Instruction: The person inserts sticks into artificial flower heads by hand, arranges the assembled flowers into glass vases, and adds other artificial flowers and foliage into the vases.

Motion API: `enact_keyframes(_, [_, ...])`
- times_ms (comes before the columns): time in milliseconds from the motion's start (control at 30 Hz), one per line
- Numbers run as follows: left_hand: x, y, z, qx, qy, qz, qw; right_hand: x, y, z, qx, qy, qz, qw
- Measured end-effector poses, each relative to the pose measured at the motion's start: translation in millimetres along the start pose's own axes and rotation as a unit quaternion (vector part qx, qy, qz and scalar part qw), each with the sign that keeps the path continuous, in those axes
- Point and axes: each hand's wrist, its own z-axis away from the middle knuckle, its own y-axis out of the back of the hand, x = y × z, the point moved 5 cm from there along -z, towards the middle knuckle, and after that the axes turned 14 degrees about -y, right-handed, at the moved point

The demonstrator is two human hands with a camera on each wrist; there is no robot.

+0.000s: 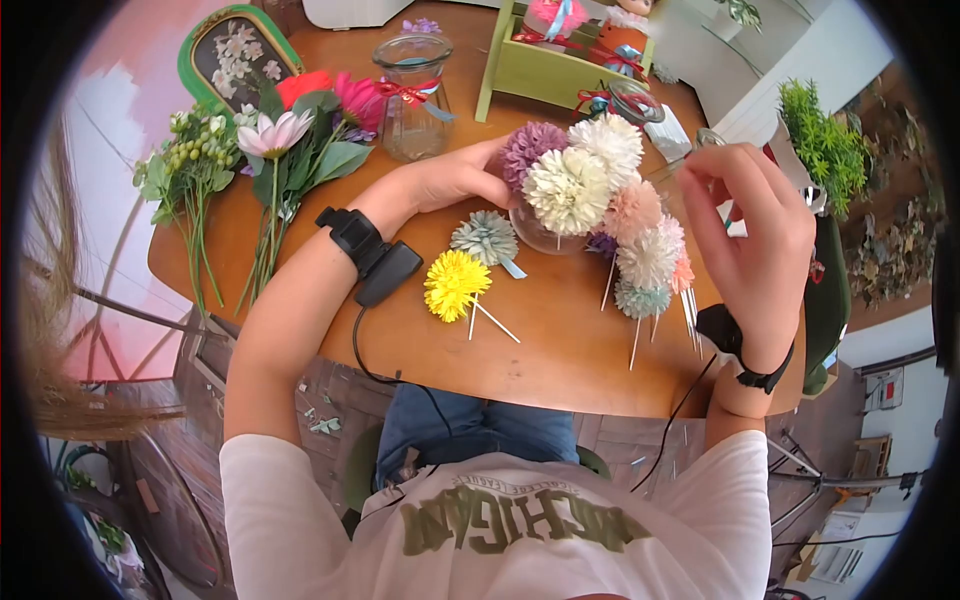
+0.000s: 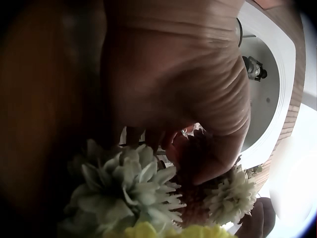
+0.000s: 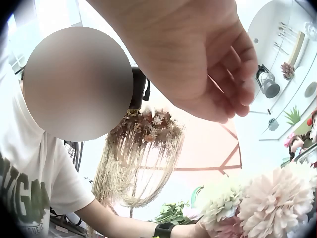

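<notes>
My left hand (image 1: 468, 178) curves round the side of a round glass vase (image 1: 548, 238), its far fingers hidden behind a purple pompom flower (image 1: 532, 150). Two cream-white pompom flowers (image 1: 568, 190) stand in the vase beside the purple one. My right hand (image 1: 750, 215) is raised to the right of the flowers, fingers loosely bent with nothing between them, as the right wrist view shows. Below it lie pink, white and pale blue pompom flowers (image 1: 650, 252) with thin stems. A grey-blue pompom flower (image 1: 484, 238) and a yellow one (image 1: 456, 285) lie near my left wrist.
Leafy stems with berries (image 1: 190, 160) and a pale pink daisy (image 1: 274, 134) lie at the left. Behind them stand a green frame (image 1: 188, 70) and a ribboned glass jar (image 1: 412, 110). A green wooden crate (image 1: 495, 60) sits at the back, a green plant (image 1: 820, 145) at the right.
</notes>
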Motion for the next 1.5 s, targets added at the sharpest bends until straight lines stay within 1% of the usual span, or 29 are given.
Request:
enact_keyframes(67, [0.7, -1.4, -2.4, 0.004, 0.019, -0.021, 1.000, 12.1, -3.4, 0.9, -0.074, -0.062, 0.014, 0.995])
enact_keyframes(100, [0.4, 1.7, -2.2, 0.017, 0.018, -0.074, 0.997, 22.3, -8.9, 2.7, -0.118, -0.072, 0.061, 0.989])
enact_keyframes(133, [0.0, 5.8, -2.6, 0.029, 0.015, -0.127, 0.991, 30.6, -9.6, 4.7, -0.115, -0.080, 0.064, 0.988])
enact_keyframes(167, [-2.5, 8.4, -3.1, 0.048, 0.017, -0.096, 0.994, 37.2, -18.1, 10.2, -0.184, -0.066, 0.105, 0.975])
enact_keyframes(233, [-9.0, 13.3, -2.9, 0.021, 0.014, -0.108, 0.994, 51.6, -34.6, 17.5, -0.302, -0.045, 0.153, 0.940])
enact_keyframes(267, [-10.1, 14.3, -5.1, 0.004, 0.008, -0.121, 0.993, 56.5, -35.9, 13.1, -0.298, -0.052, 0.153, 0.941])
enact_keyframes(333, [-11.3, 14.3, -1.8, 0.001, 0.017, -0.147, 0.989, 60.9, -49.3, 12.4, -0.410, -0.078, 0.125, 0.900])
enact_keyframes(367, [-10.6, 12.9, -0.8, 0.009, 0.018, -0.144, 0.989, 62.9, -53.1, 12.4, -0.430, -0.115, 0.107, 0.889])
enact_keyframes(400, [-9.3, 12.6, 0.1, 0.018, 0.019, -0.142, 0.990, 62.4, -55.4, 12.4, -0.428, -0.115, 0.104, 0.890])
enact_keyframes(467, [-9.7, 11.9, 1.4, 0.011, 0.019, -0.146, 0.989, 62.7, -64.1, 18.3, -0.462, -0.085, 0.171, 0.866])
enact_keyframes(600, [-7.0, 7.7, -2.7, -0.003, 0.005, -0.154, 0.988, 61.8, -71.8, 24.3, -0.445, -0.030, 0.196, 0.873])
enact_keyframes(667, [-4.3, 4.2, -4.9, -0.014, -0.012, -0.166, 0.986, 61.8, -68.4, 20.5, -0.435, -0.035, 0.187, 0.880])
enact_keyframes(733, [0.6, 0.5, -6.2, -0.011, -0.046, -0.224, 0.974, 66.4, -64.7, 19.8, -0.426, -0.048, 0.173, 0.886])
enact_keyframes(800, [-2.0, 4.4, -8.6, -0.028, -0.039, -0.232, 0.972, 70.6, -60.8, 15.6, -0.413, -0.058, 0.163, 0.894])
enact_keyframes(867, [2.3, 1.6, -8.9, -0.030, -0.052, -0.315, 0.947, 71.6, -58.6, 16.6, -0.412, -0.071, 0.142, 0.897])
enact_keyframes(900, [2.8, 2.4, -8.4, -0.005, -0.040, -0.292, 0.956, 71.2, -56.8, 17.1, -0.410, -0.072, 0.142, 0.898])
enact_keyframes(1000, [5.3, 9.6, -9.3, -0.010, -0.026, -0.346, 0.938, 69.2, -47.6, 12.4, -0.366, -0.090, 0.129, 0.917])
enact_keyframes(1033, [7.8, 8.8, -8.8, -0.009, -0.025, -0.347, 0.937, 68.7, -42.4, 9.4, -0.330, -0.095, 0.111, 0.933])
enact_keyframes(1067, [10.2, 10.1, -8.9, 0.012, -0.017, -0.344, 0.939, 68.0, -37.8, 5.8, -0.293, -0.101, 0.094, 0.946])
enact_keyframes(1100, [12.6, 11.4, -9.6, 0.033, -0.010, -0.340, 0.940, 67.3, -37.5, 2.8, -0.292, -0.099, 0.093, 0.947])
enact_keyframes(1167, [12.9, 12.9, -10.9, 0.056, -0.017, -0.333, 0.941, 70.8, -33.4, -8.1, -0.244, -0.153, 0.047, 0.957])
enact_keyframes(1200, [13.0, 14.3, -11.6, 0.077, -0.023, -0.324, 0.942, 69.8, -35.3, -11.0, -0.243, -0.151, 0.048, 0.957])
enact_keyframes(1267, [8.9, 18.2, -13.9, 0.099, -0.034, -0.303, 0.947, 67.2, -35.1, -17.1, -0.164, -0.145, -0.034, 0.975])
enact_keyframes(1300, [7.4, 21.6, -14.2, 0.121, -0.043, -0.281, 0.951, 70.7, -41.3, -17.1, -0.165, -0.145, -0.034, 0.975])
enact_keyframes(1367, [11.2, 23.6, -14.9, 0.127, -0.036, -0.271, 0.954, 72.3, -55.3, -16.3, -0.148, -0.078, -0.096, 0.981])
enact_keyframes(1400, [12.9, 24.0, -14.9, 0.133, -0.030, -0.261, 0.956, 75.3, -62.3, -15.0, -0.149, -0.076, -0.098, 0.981])
enact_keyframes(1433, [14.3, 23.9, -15.8, 0.145, -0.050, -0.266, 0.952, 78.4, -70.2, -13.5, -0.166, -0.078, -0.101, 0.978])
enact_keyframes(1467, [3.0, 30.3, -14.7, 0.147, -0.050, -0.268, 0.951, 81.1, -77.3, -12.2, -0.183, -0.080, -0.105, 0.974])
enact_keyframes(1500, [-9.4, 42.2, -11.6, 0.188, -0.066, -0.305, 0.931, 83.2, -82.7, -11.0, -0.183, -0.079, -0.107, 0.974])
